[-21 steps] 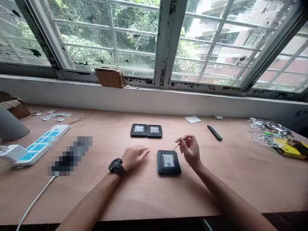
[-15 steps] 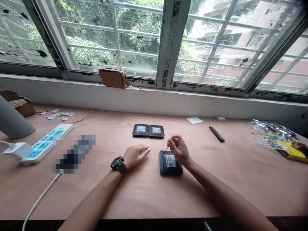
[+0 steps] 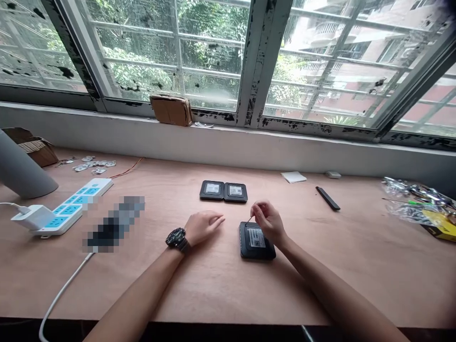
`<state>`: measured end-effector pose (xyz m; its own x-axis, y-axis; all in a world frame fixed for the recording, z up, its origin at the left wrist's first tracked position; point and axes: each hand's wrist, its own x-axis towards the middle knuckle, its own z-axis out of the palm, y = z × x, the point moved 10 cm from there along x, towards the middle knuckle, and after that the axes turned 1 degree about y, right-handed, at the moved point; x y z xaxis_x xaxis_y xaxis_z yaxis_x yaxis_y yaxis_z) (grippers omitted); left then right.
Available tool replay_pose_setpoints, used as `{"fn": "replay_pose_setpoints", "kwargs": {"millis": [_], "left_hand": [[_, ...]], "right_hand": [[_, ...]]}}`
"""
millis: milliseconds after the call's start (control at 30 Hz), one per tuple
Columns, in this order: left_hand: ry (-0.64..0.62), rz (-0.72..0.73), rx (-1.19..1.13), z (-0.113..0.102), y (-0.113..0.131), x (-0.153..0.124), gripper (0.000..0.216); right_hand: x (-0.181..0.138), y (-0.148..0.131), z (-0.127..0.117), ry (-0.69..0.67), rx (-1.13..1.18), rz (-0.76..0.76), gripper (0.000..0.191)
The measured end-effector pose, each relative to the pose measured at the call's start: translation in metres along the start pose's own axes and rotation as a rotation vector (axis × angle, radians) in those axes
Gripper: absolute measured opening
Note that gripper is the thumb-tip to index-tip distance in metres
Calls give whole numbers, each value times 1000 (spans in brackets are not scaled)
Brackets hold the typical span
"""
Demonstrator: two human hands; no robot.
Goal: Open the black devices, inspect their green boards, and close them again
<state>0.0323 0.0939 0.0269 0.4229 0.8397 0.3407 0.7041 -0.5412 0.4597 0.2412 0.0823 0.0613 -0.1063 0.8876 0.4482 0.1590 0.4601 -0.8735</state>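
Observation:
A flat black square box [image 3: 257, 251] with a rounded edge and a white printed label lies on the table in front of me. My right hand [image 3: 267, 219] is over its upper right part, fingers pinched round a thin metal rod-like tool [image 3: 250, 219]. The tool's tip meets the box near its upper left corner; its exact kind is too small to tell. To the left, my left hand [image 3: 204, 228] rests on the table with fingers stretched out, apart from the box. Two similar black boxes, a left one [image 3: 212, 195] and a right one [image 3: 235, 198], lie side by side farther back.
At left are a power strip [image 3: 80, 202] with a white plug [image 3: 33, 218], a blurred-out object [image 3: 114, 225] on a white cable [image 3: 66, 285], and a grey cylinder [image 3: 24, 166]. A black bar [image 3: 327, 198], white paper [image 3: 294, 177] and plastic bags [image 3: 416, 204] lie right.
The view has shifted slightly, so everything sits a little farther right in it. Both hands keep nearly the same places; the tool in my right hand has changed its angle a little.

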Motion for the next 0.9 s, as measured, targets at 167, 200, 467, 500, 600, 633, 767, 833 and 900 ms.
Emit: {"fn": "replay_pose_setpoints", "kwargs": {"millis": [167,200,467,500,600,633,767,833,900], "left_hand": [[2,-15,-7,-1,-2,0,32],[2,-20,-7,-1,-2,0,31],[-6,-18,-19,0,-2,-1,30],[-6,-16,-17,0,-2,-1,30],[-2,-13,-18,0,-2,-1,29],[-1,-15,-19,0,-2,-1,30],[-4,-31,-14,0,-3,0,31],[-2,-35,-17,0,-5,0,31],[9,-27,-21,-1,-5,0,30]], "right_hand": [[0,5,1,-49,32,50,28],[0,4,0,-44,22,52,28],[1,0,-4,-23,-6,57,32],[1,0,-3,-29,-6,64,32],[0,1,4,-79,12,82,33],[0,1,7,-105,31,87,34],[0,0,16,-225,97,113,43],[0,-1,16,-248,91,131,41],[2,-3,14,-245,81,123,34]]}}
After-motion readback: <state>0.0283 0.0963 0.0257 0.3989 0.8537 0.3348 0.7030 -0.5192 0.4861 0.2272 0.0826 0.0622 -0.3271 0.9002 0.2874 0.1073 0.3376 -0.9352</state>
